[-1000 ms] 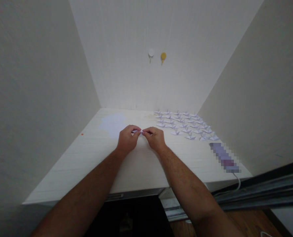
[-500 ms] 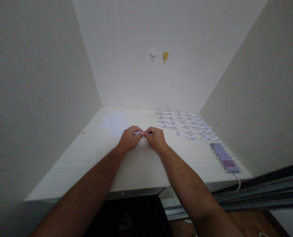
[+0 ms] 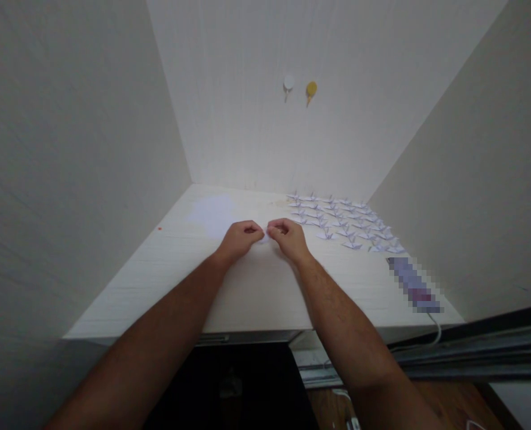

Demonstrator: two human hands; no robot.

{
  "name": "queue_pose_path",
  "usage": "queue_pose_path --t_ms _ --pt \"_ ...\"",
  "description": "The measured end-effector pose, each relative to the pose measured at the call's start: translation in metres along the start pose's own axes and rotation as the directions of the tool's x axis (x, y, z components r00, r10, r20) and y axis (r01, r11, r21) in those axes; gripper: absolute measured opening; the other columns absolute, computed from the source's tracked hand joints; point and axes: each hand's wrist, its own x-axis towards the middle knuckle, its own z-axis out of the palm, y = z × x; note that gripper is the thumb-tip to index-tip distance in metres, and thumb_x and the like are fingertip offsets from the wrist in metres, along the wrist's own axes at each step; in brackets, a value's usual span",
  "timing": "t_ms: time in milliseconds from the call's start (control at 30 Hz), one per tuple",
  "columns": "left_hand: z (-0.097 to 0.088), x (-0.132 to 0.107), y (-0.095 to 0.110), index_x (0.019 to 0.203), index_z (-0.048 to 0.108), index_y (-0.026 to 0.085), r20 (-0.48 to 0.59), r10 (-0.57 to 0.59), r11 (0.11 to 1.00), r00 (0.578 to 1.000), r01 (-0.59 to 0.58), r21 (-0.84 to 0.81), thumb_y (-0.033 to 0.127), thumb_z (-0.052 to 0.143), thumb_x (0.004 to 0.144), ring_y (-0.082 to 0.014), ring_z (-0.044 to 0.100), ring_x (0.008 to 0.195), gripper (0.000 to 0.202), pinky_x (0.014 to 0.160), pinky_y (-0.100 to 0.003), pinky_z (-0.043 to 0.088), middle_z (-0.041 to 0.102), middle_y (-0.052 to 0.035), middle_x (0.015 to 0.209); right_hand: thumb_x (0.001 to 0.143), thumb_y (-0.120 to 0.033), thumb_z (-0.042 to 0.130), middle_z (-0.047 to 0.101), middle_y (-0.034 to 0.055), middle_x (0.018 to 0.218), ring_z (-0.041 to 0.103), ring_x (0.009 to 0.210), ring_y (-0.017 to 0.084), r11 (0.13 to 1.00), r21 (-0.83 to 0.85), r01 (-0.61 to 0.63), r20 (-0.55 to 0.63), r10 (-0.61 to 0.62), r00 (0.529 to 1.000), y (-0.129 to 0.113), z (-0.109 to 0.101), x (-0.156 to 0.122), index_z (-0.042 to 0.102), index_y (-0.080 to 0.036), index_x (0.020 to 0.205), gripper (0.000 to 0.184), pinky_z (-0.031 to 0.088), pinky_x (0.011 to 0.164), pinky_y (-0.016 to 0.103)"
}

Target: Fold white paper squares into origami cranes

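A small piece of white folded paper (image 3: 266, 237) is pinched between my two hands just above the white tabletop. My left hand (image 3: 242, 240) closes on its left side with thumb and forefinger. From the other side, my right hand (image 3: 289, 237) grips it in the same way. The fingertips almost meet, and they hide most of the paper, so its folds cannot be made out. White paper cranes (image 3: 326, 235) stand in rows to the right of my right hand. Beyond my left hand lie loose white paper sheets (image 3: 211, 214).
The table (image 3: 157, 298) is closed in by walls on three sides. A pixelated, phone-like flat object (image 3: 414, 285) with a white cable (image 3: 438, 329) lies at the right. A white hook (image 3: 288, 83) and a yellow hook (image 3: 311, 89) are on the back wall. A tiny orange bit (image 3: 159, 229) lies at left.
The view has shifted slightly, so the scene sits a little differently. My fingers have changed their hold on the paper, which now shows less between the hands.
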Motion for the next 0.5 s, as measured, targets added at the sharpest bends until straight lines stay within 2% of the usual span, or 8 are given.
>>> queue_pose_path --t_ms 100,200,267,367,433,500 --pt "0.0032 0.0019 -0.002 0.073 0.064 0.017 -0.104 -0.173 0.936 0.98 0.13 -0.326 0.033 0.072 0.062 -0.0087 0.046 0.045 0.02 0.044 -0.022 0.031 0.055 0.0032 0.055 0.069 -0.035 0.069 0.066 -0.0002 0.073 0.062 0.064 0.013 0.982 0.167 -0.087 -0.025 0.092 0.995 0.0 0.0046 0.0006 0.06 -0.018 0.095 0.033 0.047 0.059 0.024" --pt "0.0061 0.0023 -0.0025 0.076 0.061 0.016 -0.132 -0.246 0.865 0.96 0.156 -0.477 0.029 0.076 0.057 -0.0102 0.057 0.053 0.027 0.05 -0.022 0.04 0.061 0.0013 0.064 0.065 -0.032 0.074 0.065 -0.0019 0.068 0.061 0.056 0.012 0.971 0.186 -0.151 0.003 0.154 0.988 -0.0036 0.0079 -0.0005 0.053 -0.018 0.101 0.043 0.046 0.052 0.023" --pt "0.0077 0.0016 -0.002 0.079 0.06 0.016 -0.143 -0.257 0.846 0.956 0.151 -0.511 0.028 0.077 0.057 -0.0115 0.061 0.058 0.03 0.056 -0.023 0.045 0.063 0.0007 0.07 0.066 -0.031 0.074 0.065 -0.0018 0.066 0.06 0.053 0.012 0.969 0.179 -0.17 -0.003 0.173 0.985 -0.0067 0.0088 -0.0015 0.054 -0.018 0.098 0.04 0.046 0.05 0.023" --pt "0.0097 0.0009 -0.0022 0.087 0.062 0.016 -0.139 -0.238 0.849 0.961 0.136 -0.511 0.029 0.075 0.059 -0.0127 0.063 0.063 0.034 0.062 -0.026 0.049 0.064 0.0003 0.072 0.069 -0.028 0.071 0.064 -0.0008 0.059 0.058 0.051 0.011 0.971 0.144 -0.19 0.06 0.183 0.981 -0.0094 0.0092 -0.0023 0.058 -0.017 0.08 0.021 0.045 0.049 0.022" --pt "0.0103 0.0013 -0.0034 0.088 0.063 0.016 -0.131 -0.203 0.878 0.971 0.121 -0.464 0.028 0.073 0.059 -0.0124 0.061 0.062 0.033 0.062 -0.027 0.048 0.064 0.0006 0.069 0.069 -0.025 0.068 0.063 -0.0005 0.057 0.058 0.051 0.011 0.975 0.147 -0.168 0.071 0.159 0.985 -0.0092 0.0093 -0.0022 0.058 -0.017 0.072 0.013 0.045 0.05 0.022" --pt "0.0098 0.0023 -0.0049 0.082 0.063 0.016 -0.14 -0.159 0.922 0.977 0.096 -0.375 0.026 0.072 0.059 -0.0116 0.058 0.058 0.027 0.059 -0.025 0.046 0.062 0.0018 0.065 0.069 -0.024 0.066 0.063 -0.0013 0.057 0.058 0.051 0.011 0.978 0.162 -0.132 0.032 0.128 0.991 -0.0081 0.0089 -0.0017 0.059 -0.017 0.071 0.01 0.046 0.05 0.022"
